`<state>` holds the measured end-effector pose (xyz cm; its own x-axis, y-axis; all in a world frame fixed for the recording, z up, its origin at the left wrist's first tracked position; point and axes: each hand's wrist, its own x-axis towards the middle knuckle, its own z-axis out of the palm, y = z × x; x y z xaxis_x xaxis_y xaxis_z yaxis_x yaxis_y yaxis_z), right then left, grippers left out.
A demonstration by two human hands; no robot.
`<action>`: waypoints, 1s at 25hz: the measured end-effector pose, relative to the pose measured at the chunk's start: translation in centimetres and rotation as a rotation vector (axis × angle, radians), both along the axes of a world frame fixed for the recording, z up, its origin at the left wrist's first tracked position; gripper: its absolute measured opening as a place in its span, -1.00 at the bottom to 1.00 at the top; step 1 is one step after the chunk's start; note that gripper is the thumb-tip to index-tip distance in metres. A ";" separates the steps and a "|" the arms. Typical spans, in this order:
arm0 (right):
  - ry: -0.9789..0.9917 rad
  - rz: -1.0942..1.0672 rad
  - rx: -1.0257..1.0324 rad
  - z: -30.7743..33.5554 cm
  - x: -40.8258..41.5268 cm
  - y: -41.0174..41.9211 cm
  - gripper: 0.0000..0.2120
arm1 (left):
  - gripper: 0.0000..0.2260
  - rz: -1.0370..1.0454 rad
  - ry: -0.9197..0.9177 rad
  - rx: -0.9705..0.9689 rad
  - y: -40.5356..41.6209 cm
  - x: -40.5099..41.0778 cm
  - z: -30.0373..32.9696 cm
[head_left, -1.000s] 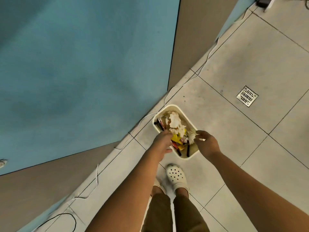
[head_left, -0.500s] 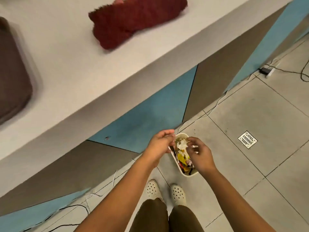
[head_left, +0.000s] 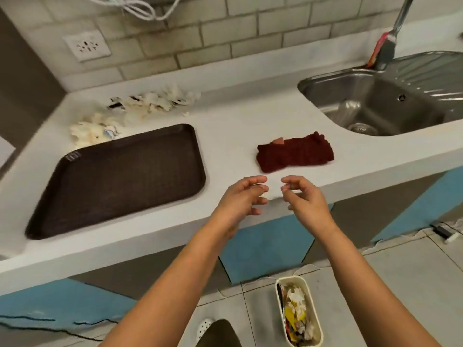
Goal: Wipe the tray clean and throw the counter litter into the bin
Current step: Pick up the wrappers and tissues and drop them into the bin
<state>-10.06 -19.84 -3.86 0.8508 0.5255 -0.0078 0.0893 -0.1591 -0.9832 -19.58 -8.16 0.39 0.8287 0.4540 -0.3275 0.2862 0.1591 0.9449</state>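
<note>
Hands (head_left: 271,196) empty; above counter (head_left: 225,116)

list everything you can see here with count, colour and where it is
tray: 1, dark brown, on the counter, left
litter: several crumpled scraps, off-white, on the counter behind the tray
cloth: 1, dark red, on the counter right of the tray
counter: 1, white, across the middle
sink: 1, steel, set in the counter, right
tap: 1, steel, behind the sink
wall socket: 1, white, on the tiled wall
bin: 1, cream, on the floor, holding mixed litter
left hand: fingers loosely curled, empty, over the counter edge
right hand: fingers loosely curled, empty, beside the left
</note>
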 end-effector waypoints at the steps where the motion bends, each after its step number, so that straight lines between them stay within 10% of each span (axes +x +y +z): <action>1: -0.011 0.016 0.005 0.9 0.3 1.5 -0.80 | -0.85 0.037 -0.017 0.007 1.5 -0.2 1.2; 25: -0.162 0.076 -0.303 2.9 6.9 37.3 -0.79 | -0.82 0.539 0.093 0.206 42.5 -5.9 2.6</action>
<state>-3.12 17.49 -0.96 0.8124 0.5817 -0.0410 0.2629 -0.4281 -0.8646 -25.47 34.34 3.01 0.4351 0.8656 -0.2478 0.2988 0.1208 0.9466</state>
